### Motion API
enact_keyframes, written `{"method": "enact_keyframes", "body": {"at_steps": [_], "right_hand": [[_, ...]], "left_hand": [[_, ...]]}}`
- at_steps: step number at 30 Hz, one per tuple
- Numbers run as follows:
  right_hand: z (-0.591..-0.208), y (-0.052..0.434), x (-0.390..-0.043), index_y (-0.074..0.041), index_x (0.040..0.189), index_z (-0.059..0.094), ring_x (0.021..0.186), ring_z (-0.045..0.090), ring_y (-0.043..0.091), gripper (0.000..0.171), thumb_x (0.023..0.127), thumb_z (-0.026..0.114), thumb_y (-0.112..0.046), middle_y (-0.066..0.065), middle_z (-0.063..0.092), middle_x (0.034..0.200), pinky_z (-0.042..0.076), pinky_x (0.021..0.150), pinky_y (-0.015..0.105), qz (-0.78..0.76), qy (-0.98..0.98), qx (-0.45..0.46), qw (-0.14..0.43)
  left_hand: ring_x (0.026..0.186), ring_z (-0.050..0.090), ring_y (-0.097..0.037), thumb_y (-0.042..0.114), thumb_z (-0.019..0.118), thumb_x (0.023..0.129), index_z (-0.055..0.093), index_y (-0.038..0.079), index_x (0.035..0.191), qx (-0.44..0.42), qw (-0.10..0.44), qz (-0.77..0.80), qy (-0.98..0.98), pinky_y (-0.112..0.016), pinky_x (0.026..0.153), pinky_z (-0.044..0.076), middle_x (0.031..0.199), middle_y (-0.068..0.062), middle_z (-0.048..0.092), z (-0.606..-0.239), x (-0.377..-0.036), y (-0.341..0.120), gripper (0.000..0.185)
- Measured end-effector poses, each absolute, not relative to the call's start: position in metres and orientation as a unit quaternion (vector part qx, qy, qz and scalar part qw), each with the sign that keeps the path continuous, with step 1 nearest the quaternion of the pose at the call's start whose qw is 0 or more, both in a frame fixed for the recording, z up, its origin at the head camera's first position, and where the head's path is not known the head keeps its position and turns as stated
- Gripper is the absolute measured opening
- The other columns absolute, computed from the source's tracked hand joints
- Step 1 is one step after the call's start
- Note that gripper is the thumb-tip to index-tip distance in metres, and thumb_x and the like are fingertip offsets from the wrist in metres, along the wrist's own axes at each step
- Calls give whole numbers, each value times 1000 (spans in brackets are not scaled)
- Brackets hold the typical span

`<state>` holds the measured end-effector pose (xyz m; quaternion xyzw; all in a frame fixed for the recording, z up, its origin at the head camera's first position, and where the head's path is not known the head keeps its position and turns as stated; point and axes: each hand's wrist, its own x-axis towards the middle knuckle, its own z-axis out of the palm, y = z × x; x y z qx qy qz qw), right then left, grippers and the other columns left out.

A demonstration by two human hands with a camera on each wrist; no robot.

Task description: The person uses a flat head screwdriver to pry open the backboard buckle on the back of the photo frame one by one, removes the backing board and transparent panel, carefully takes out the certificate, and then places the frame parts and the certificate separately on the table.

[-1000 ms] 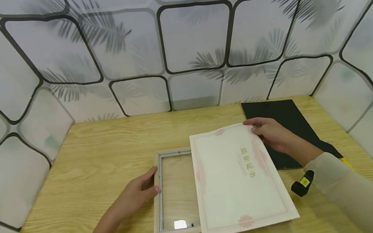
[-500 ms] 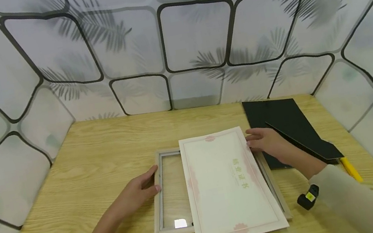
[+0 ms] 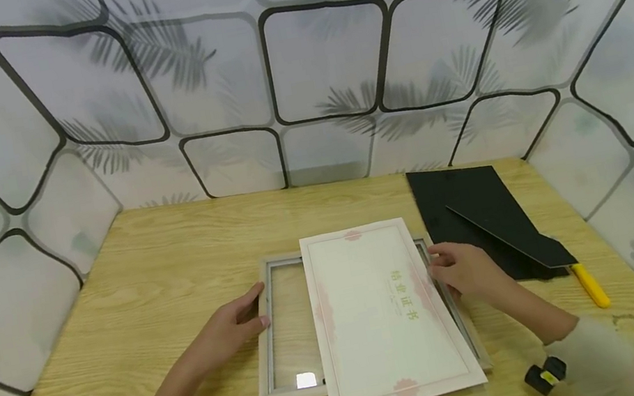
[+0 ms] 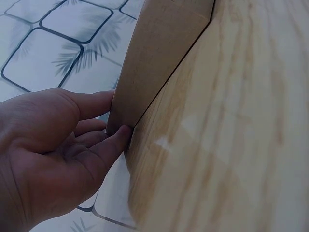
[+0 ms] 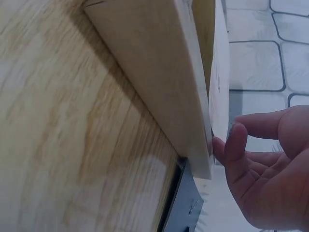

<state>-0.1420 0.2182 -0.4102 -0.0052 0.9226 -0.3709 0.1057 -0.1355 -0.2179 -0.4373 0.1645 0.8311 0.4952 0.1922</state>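
Note:
A pale wooden picture frame (image 3: pixel 266 348) with a glass pane lies flat on the table. A white certificate (image 3: pixel 376 315) with a pink border and gold characters lies over its right part and overhangs the near rail. My left hand (image 3: pixel 259 306) rests on the frame's left rail, with straight fingers and thumb against the rail (image 4: pixel 159 53). My right hand (image 3: pixel 436 269) touches the certificate's right edge with relaxed fingers. In the right wrist view the fingertips (image 5: pixel 234 137) sit beside the paper (image 5: pixel 219 82) above the frame's right rail (image 5: pixel 154 82).
Two black boards (image 3: pixel 472 213) overlap at the right rear of the wooden table (image 3: pixel 174 251). A yellow-handled tool (image 3: pixel 590 284) pokes out from under them. Patterned walls close in on the back and both sides.
The right hand has slid the certificate left and toward me over the frame, then moved down along its right edge. The left hand has stayed on the left rail.

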Motion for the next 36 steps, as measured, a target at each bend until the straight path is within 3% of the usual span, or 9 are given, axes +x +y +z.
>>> {"method": "enact_keyframes", "body": {"at_steps": [4, 8, 13, 18, 26, 32, 36], "right_hand": [[-410, 214, -140, 0, 148, 45, 56, 56, 21, 58, 96, 67, -17, 10, 68, 101, 47, 54, 33, -341, 933, -3, 113], [-413, 208, -139, 2, 146, 46, 66, 56, 19, 64, 92, 73, -21, 10, 65, 100, 46, 56, 31, -318, 941, 9, 119], [-416, 201, -144, 1, 131, 60, 81, 56, 22, 53, 90, 76, -28, 12, 64, 101, 47, 61, 33, -306, 946, 14, 111], [-418, 202, -148, 1, 121, 64, 91, 62, 23, 39, 91, 74, -22, 15, 67, 110, 53, 74, 36, -356, 927, 24, 112], [-413, 209, -155, 0, 122, 58, 72, 59, 22, 27, 101, 59, -17, 12, 65, 88, 52, 62, 31, -449, 886, 41, 110], [-407, 223, -171, -1, 123, 62, 91, 61, 22, 25, 103, 58, -15, 15, 67, 111, 54, 75, 30, -388, 918, -39, 77], [-403, 227, -196, -6, 119, 68, 93, 60, 23, 20, 103, 59, -15, 13, 69, 113, 52, 78, 31, -343, 933, -87, 58]], "left_hand": [[153, 18, -37, 26, 57, 105, 21, 5, 161, 167, 194, 499, 828, -55, 121, 24, 167, -15, 17, -438, -136, -218, 70], [153, 18, -37, 27, 57, 104, 21, 5, 161, 165, 192, 494, 832, -55, 121, 25, 167, -15, 18, -438, -135, -219, 70], [153, 19, -37, 26, 58, 104, 22, 4, 160, 162, 187, 497, 832, -55, 121, 25, 167, -16, 19, -437, -135, -219, 70], [153, 19, -37, 26, 58, 104, 22, 3, 160, 167, 187, 496, 831, -55, 121, 25, 167, -16, 19, -439, -136, -218, 71], [153, 20, -37, 28, 57, 104, 22, 5, 161, 171, 187, 496, 830, -55, 121, 26, 167, -15, 19, -441, -136, -219, 70], [153, 21, -37, 26, 58, 104, 23, 5, 160, 165, 189, 499, 830, -55, 121, 26, 167, -15, 20, -439, -135, -219, 70], [153, 20, -36, 25, 58, 104, 23, 4, 160, 163, 189, 500, 830, -55, 121, 25, 167, -15, 20, -439, -135, -218, 70]]}}
